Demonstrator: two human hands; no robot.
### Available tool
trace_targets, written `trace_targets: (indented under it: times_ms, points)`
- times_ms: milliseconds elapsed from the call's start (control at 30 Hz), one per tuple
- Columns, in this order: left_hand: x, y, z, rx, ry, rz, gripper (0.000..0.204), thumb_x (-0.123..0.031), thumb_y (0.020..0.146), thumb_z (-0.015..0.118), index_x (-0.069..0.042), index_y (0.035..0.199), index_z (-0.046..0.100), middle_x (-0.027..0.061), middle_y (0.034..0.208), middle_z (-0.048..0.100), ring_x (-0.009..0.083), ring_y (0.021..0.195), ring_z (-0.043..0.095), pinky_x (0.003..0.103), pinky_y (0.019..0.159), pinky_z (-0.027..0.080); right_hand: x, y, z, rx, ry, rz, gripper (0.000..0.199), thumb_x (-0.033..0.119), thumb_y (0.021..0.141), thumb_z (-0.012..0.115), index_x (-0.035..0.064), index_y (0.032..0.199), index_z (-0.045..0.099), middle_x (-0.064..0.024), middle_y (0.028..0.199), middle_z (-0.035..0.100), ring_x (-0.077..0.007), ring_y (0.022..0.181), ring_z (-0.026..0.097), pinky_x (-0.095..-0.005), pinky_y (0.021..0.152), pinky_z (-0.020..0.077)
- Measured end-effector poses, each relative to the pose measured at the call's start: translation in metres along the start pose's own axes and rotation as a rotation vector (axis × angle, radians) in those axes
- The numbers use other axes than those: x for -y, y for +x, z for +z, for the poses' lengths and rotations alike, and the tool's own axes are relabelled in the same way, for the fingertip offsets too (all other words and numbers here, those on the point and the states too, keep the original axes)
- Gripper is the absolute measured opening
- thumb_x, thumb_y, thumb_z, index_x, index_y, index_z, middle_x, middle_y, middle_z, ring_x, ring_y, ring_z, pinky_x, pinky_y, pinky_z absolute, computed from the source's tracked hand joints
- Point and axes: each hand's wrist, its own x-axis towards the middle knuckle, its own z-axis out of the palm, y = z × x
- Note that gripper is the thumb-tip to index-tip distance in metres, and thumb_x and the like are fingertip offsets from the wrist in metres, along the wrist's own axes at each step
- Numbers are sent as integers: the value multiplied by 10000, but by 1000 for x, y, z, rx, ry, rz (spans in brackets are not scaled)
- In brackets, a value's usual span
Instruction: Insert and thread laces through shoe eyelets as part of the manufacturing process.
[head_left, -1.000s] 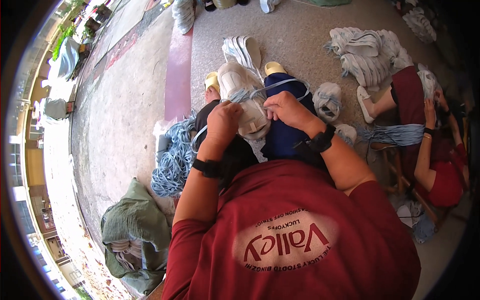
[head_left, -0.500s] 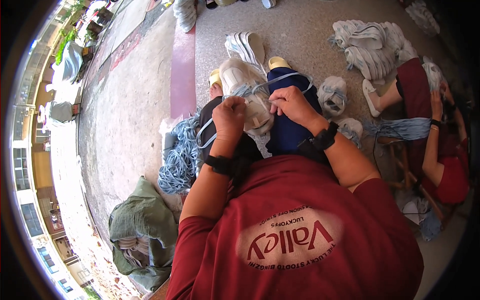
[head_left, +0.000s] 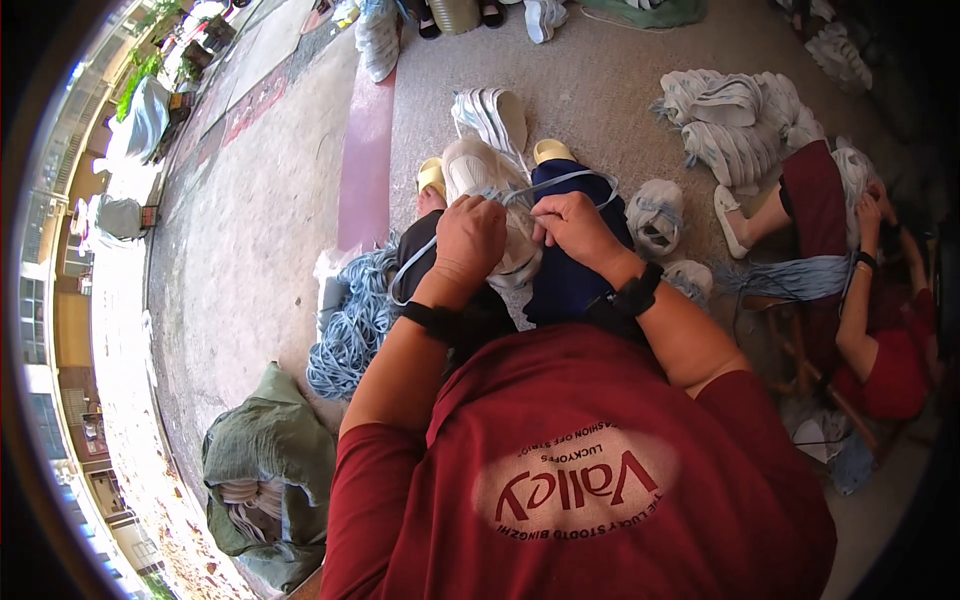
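A stack of white shoe uppers (head_left: 468,165) lies between my knees, with a light-blue lace (head_left: 575,181) running across it. Closed over the near part of this stack, my left hand (head_left: 470,238) grips the lace, and a loop of it hangs down beside my left wrist. My right hand (head_left: 578,228) is closed in a pinch at the stack's right side, on the lace too. From the middle of the stack, the lace arcs over my right knee and back toward that hand. My fingers hide where the lace crosses the uppers.
A heap of blue laces (head_left: 355,325) lies by my left leg, above a green cloth sack (head_left: 265,455). Fanned white uppers (head_left: 490,115) rest beyond my feet. Tied bundles (head_left: 656,215) sit right of my knee, and a larger pile (head_left: 735,120) farther off. A co-worker (head_left: 885,330) sits at right.
My left hand has moved up and right over the uppers, closer to my right hand. The whole view has tilted slightly, showing more of the far ground.
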Motion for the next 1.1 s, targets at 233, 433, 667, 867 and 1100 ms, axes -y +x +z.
trace_targets:
  times_ms: [233, 433, 667, 867, 1100]
  points:
    - [9, -24, -3, -109, -995, -303, 62, -83, 891, 516, -36, 864, 547, -22, 796, 540, 59, 726, 466, 198, 679, 395, 5, 20, 18, 36, -158, -106, 110, 24, 762, 530, -25, 779, 627, -125, 616, 610, -202, 513, 587, -305, 509, 459]
    - [-16, -45, -27, 235, -925, -145, 73, -38, 867, 467, -23, 825, 526, 7, 728, 537, 89, 683, 478, 230, 648, 411, 11, 31, 28, 83, -605, -143, 99, 100, 734, 562, 18, 704, 608, -181, 689, 608, -357, 676, 601, -420, 620, 471]
    - [-16, -73, -35, 345, -1102, -171, 98, -94, 878, 531, -23, 811, 526, 11, 718, 535, 89, 666, 475, 231, 636, 416, 24, 29, 35, 175, -1000, -259, 60, 72, 698, 552, 53, 678, 604, -142, 708, 615, -303, 780, 587, -405, 670, 472]
    - [-9, -79, -24, 294, -1225, -178, 107, -103, 896, 512, -35, 818, 535, -4, 749, 548, 77, 674, 466, 220, 639, 415, 10, 29, 45, 82, -1037, -370, 30, 48, 669, 561, 59, 676, 587, -123, 762, 561, -302, 751, 551, -372, 656, 445]
    - [2, -73, -18, 106, -1007, -156, 98, -91, 857, 577, -5, 809, 575, 27, 757, 561, 115, 674, 496, 246, 629, 423, -5, 37, 35, 167, -764, -629, 27, 9, 678, 532, 34, 690, 531, -118, 738, 506, -297, 695, 532, -360, 610, 440]
